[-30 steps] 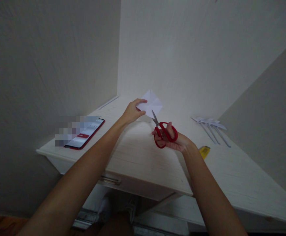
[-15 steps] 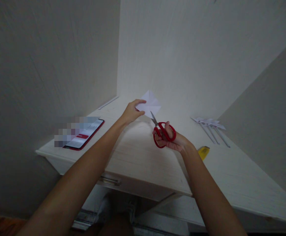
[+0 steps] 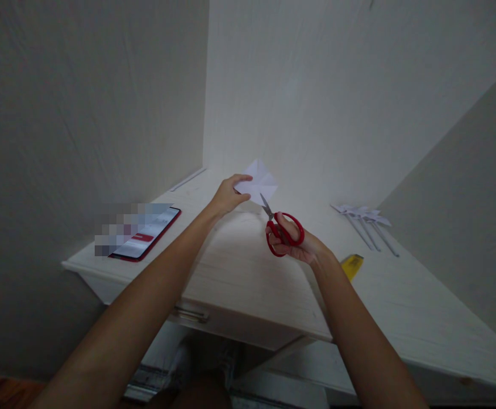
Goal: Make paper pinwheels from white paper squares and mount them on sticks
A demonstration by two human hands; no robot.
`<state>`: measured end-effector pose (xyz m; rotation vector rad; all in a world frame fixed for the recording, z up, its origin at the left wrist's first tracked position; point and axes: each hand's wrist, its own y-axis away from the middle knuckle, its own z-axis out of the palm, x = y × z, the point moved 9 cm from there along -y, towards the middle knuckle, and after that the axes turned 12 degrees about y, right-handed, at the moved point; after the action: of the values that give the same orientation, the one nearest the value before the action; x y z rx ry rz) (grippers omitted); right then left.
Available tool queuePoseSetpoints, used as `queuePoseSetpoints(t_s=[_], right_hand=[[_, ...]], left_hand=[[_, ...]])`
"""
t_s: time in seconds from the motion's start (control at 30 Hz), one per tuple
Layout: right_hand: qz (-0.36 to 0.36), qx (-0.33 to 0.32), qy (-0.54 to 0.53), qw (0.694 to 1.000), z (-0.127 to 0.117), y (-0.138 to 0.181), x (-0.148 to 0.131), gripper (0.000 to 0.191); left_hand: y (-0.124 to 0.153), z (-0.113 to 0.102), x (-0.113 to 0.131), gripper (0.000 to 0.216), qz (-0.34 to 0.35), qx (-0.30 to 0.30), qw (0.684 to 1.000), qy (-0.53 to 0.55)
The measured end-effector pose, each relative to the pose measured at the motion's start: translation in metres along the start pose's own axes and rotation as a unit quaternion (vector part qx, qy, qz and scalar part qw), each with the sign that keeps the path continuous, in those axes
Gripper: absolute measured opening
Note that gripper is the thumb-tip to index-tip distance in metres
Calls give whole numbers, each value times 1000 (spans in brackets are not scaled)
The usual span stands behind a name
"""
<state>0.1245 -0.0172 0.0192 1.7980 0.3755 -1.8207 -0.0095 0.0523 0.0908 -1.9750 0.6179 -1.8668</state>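
Observation:
My left hand [image 3: 230,193] grips the left corner of a creased white square of paper [image 3: 261,180], thumb and fingers closed on it above the desk. A pair of red-handled scissors [image 3: 292,228] is in my right hand [image 3: 296,244], with my fingers through the loops. The blades are parted and point up and left, their tips at the paper's lower edge. Whether the blades touch the paper, I cannot tell.
A phone with a red edge [image 3: 145,236] lies at the left of the white desk [image 3: 248,272]. Several white paper pinwheels on sticks [image 3: 367,221] lie at the right. A yellow object [image 3: 352,266] is partly behind my right forearm. A thin white stick [image 3: 188,179] lies along the left wall.
My right thumb has shifted within the upper loop, and the scissors have turned slightly. The paper has tipped a little; my left hand has barely moved.

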Motion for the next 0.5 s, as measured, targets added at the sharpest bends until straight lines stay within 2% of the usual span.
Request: queuePoseSetpoints(t_s=[0.13, 0.5], right_hand=[[16, -5, -11, 1000, 0, -2, 4, 44], [25, 39, -35, 998, -6, -4, 7, 36]], left_hand=[[0, 0, -1, 45, -7, -1, 1000, 1], [0, 0, -5, 46, -35, 0, 999, -14]])
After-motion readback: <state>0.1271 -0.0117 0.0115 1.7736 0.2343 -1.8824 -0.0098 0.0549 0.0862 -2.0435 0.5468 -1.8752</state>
